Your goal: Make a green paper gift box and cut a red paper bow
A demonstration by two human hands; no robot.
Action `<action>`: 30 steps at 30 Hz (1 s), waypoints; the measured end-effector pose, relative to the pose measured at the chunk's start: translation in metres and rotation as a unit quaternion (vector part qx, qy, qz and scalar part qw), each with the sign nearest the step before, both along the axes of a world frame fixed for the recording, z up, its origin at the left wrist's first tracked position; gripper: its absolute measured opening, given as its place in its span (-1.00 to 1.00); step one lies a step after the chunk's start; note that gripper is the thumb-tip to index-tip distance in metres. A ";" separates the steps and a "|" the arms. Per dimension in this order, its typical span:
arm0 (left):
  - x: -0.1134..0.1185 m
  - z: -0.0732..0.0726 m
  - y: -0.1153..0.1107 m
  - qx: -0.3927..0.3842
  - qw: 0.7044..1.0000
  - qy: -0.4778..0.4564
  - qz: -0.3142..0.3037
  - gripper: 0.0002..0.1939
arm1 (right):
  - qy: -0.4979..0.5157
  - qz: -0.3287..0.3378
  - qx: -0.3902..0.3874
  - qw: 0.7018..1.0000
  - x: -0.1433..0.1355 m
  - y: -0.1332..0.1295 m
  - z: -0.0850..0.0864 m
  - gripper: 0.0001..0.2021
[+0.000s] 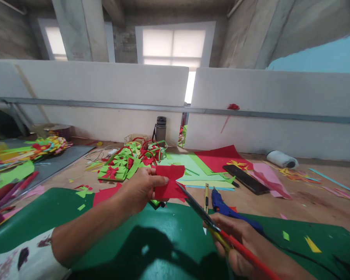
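My left hand pinches a piece of red paper between thumb and fingers, above the green mat. The paper has a notch in its right edge. My right hand is closed around scissors with red and yellow on the handles. Their blade tips meet the paper's right edge at the notch. Just beyond my right hand lie a blue glue gun and a yellow utility knife.
Behind my left hand is a pile of green and red paper bows. A dark bottle stands by the white partition. Coloured sheets, a black phone and a white roll lie right of centre. Paper flowers lie at left.
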State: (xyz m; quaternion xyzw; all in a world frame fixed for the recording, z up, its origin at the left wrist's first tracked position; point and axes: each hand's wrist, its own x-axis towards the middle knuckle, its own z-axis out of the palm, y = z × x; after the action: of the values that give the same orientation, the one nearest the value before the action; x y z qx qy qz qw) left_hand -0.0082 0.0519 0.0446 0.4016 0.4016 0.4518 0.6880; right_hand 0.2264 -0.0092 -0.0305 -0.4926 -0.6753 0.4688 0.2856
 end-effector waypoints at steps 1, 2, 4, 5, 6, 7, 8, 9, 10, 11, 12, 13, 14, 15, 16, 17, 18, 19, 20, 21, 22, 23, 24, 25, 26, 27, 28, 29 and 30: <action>-0.001 -0.001 0.001 0.004 1.000 0.003 0.000 -0.91 | -0.001 -0.005 0.004 1.000 0.001 0.001 -0.001 -0.69; -0.001 -0.002 0.001 0.008 1.000 0.005 0.001 -0.92 | -0.004 -0.014 0.008 1.000 0.001 0.002 -0.001 -0.71; -0.002 -0.003 0.003 0.017 1.000 -0.001 0.013 -0.92 | -0.008 -0.032 0.014 0.999 0.003 0.004 -0.002 -0.74; -0.003 -0.004 0.004 0.020 1.000 -0.008 0.023 -0.91 | -0.011 -0.039 0.017 0.999 0.004 0.004 -0.003 -0.74; -0.003 -0.004 0.004 0.022 0.999 -0.016 0.033 -0.90 | -0.011 -0.046 0.019 0.999 0.005 0.005 -0.004 -0.74; -0.003 -0.004 0.004 0.023 0.999 -0.022 0.043 -0.90 | -0.008 -0.050 0.022 0.998 0.006 0.005 -0.005 -0.74; -0.003 -0.004 0.004 0.026 0.998 -0.027 0.051 -0.89 | -0.003 -0.053 0.025 0.998 0.007 0.005 -0.006 -0.73; -0.003 -0.004 0.004 0.029 0.997 -0.031 0.057 -0.90 | 0.003 -0.053 0.027 0.998 0.008 0.005 -0.008 -0.72; -0.003 -0.003 0.004 0.033 0.997 -0.032 0.062 -0.90 | 0.010 -0.052 0.030 0.998 0.009 0.005 -0.010 -0.70; -0.004 -0.003 0.004 0.037 0.996 -0.034 0.069 -0.91 | 0.020 -0.054 0.032 0.998 0.009 0.005 -0.012 -0.67; -0.004 -0.003 0.004 0.040 0.996 -0.036 0.074 -0.92 | 0.030 -0.054 0.032 0.998 0.009 0.006 -0.014 -0.63; -0.004 -0.003 0.004 0.041 0.995 -0.039 0.080 -0.92 | 0.038 -0.055 0.032 0.997 0.009 0.006 -0.015 -0.60; -0.004 -0.003 0.003 0.040 0.995 -0.043 0.086 -0.93 | 0.045 -0.055 0.032 0.997 0.008 0.006 -0.016 -0.58; -0.003 -0.004 0.003 0.040 0.994 -0.049 0.092 -0.93 | 0.049 -0.053 0.031 0.997 0.007 0.006 -0.017 -0.57; -0.003 -0.005 0.002 0.040 0.993 -0.055 0.096 -0.94 | 0.052 -0.051 0.032 0.997 0.007 0.006 -0.018 -0.57; -0.002 -0.005 0.001 0.039 0.992 -0.061 0.101 -0.95 | 0.052 -0.043 0.034 0.997 0.006 0.005 -0.018 -0.56; -0.002 -0.006 -0.001 0.039 0.991 -0.067 0.109 -0.95 | 0.052 -0.031 0.036 0.998 0.005 0.004 -0.018 -0.55; -0.001 -0.006 -0.002 0.040 0.990 -0.074 0.118 -0.95 | 0.052 -0.018 0.039 0.998 0.004 0.004 -0.017 -0.53; 0.000 -0.007 -0.004 0.039 0.988 -0.079 0.127 -0.94 | 0.052 -0.008 0.042 0.998 0.003 0.003 -0.016 -0.52; 0.001 -0.007 -0.005 0.037 0.987 -0.083 0.136 -0.93 | 0.049 -0.001 0.047 0.998 0.002 0.002 -0.015 -0.52; 0.002 -0.006 -0.006 0.036 0.985 -0.087 0.143 -0.92 | 0.044 0.001 0.053 0.998 0.001 0.001 -0.014 -0.52; 0.002 -0.006 -0.008 0.037 0.984 -0.090 0.147 -0.92 | 0.037 0.002 0.061 0.997 0.000 -0.001 -0.012 -0.52; 0.002 -0.005 -0.009 0.037 0.984 -0.092 0.146 -0.92 | 0.029 0.003 0.071 0.997 0.000 -0.002 -0.010 -0.51; 0.002 -0.004 -0.010 0.037 0.985 -0.090 0.145 -0.94 | 0.021 0.009 0.080 0.997 -0.001 -0.004 -0.008 -0.49; 0.001 -0.003 -0.011 0.035 0.985 -0.086 0.144 -0.95 | 0.013 0.017 0.087 0.996 -0.001 -0.005 -0.006 -0.47; 0.001 -0.003 -0.012 0.032 0.986 -0.083 0.142 -0.96 | 0.007 0.024 0.092 0.995 -0.001 -0.007 -0.004 -0.45; 0.000 -0.003 -0.012 0.027 0.986 -0.078 0.142 -0.95 | 0.001 0.028 0.095 0.995 -0.001 -0.008 -0.002 -0.43; -0.001 -0.003 -0.013 0.022 0.987 -0.074 0.142 -0.94 | -0.005 0.031 0.096 0.995 -0.001 -0.009 -0.001 -0.42; -0.002 -0.003 -0.014 0.019 0.987 -0.072 0.141 -0.93 | -0.012 0.031 0.097 0.995 -0.001 -0.009 -0.001 -0.42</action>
State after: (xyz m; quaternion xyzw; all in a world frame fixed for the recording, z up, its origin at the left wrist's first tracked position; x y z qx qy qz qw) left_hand -0.0098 0.0379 0.0414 0.3205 0.3945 0.5798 0.6367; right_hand 0.2250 -0.0181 -0.0317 -0.4466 -0.7360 0.4039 0.3094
